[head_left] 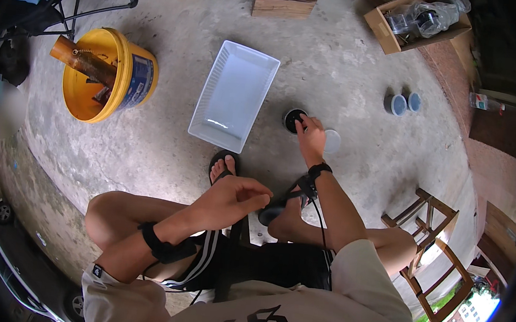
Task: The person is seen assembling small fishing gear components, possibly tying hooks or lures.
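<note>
My right hand (312, 135) reaches down to a small round tub (286, 124) with dark contents. Its fingertips are bunched together at the dark contents, and whatever they pinch is too small to make out. A translucent round lid (332, 142) lies on the concrete floor beside that hand. Over my lap, my left hand (230, 201) hovers with its fingers curled in and the thumb close to them. Anything inside its curl is hidden. Left of the tub stands a white rectangular plastic basin (232, 94) with a ribbed wall.
A yellow bucket (122, 45) holding a brown tube stands on the left. Two small lidded tubs (396, 104) sit to the right. Farther off are a wooden block (284, 7), a cardboard box (384, 32) and a plastic bottle (485, 102). A wooden frame (429, 203) stands near my right knee.
</note>
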### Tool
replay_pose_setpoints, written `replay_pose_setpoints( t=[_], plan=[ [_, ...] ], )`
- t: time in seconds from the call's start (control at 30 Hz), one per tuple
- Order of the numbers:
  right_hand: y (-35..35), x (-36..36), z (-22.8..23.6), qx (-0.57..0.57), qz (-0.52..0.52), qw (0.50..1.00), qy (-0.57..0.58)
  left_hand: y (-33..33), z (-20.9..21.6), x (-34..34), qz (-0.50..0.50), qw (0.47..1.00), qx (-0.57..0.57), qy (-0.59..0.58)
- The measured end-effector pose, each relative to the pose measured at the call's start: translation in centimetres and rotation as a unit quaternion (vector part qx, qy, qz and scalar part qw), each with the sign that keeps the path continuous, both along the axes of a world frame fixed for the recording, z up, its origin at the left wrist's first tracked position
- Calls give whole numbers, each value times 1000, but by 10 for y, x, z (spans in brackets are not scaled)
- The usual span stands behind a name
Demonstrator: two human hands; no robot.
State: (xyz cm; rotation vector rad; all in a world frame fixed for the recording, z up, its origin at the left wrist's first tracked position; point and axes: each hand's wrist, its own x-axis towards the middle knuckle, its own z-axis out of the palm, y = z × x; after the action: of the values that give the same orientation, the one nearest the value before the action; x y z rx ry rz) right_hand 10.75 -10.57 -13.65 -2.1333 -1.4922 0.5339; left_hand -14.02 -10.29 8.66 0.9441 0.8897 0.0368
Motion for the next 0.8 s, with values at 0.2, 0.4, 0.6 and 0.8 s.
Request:
replay_pose_setpoints(
  t=[0.2,0.4,0.6,0.8],
  plan=[
    [-3,1,-6,-11,-12,999,34,19,2,6,-11,1000,2,17],
    [-5,13,4,36,15,999,3,34,12,17,-13,999,5,37],
    [7,-11,8,-25,117,988,-95,39,9,25,-37,999,14,21],
    [33,-27,-8,-65,141,974,-166,34,2,27,-52,994,88,28]
  ],
)
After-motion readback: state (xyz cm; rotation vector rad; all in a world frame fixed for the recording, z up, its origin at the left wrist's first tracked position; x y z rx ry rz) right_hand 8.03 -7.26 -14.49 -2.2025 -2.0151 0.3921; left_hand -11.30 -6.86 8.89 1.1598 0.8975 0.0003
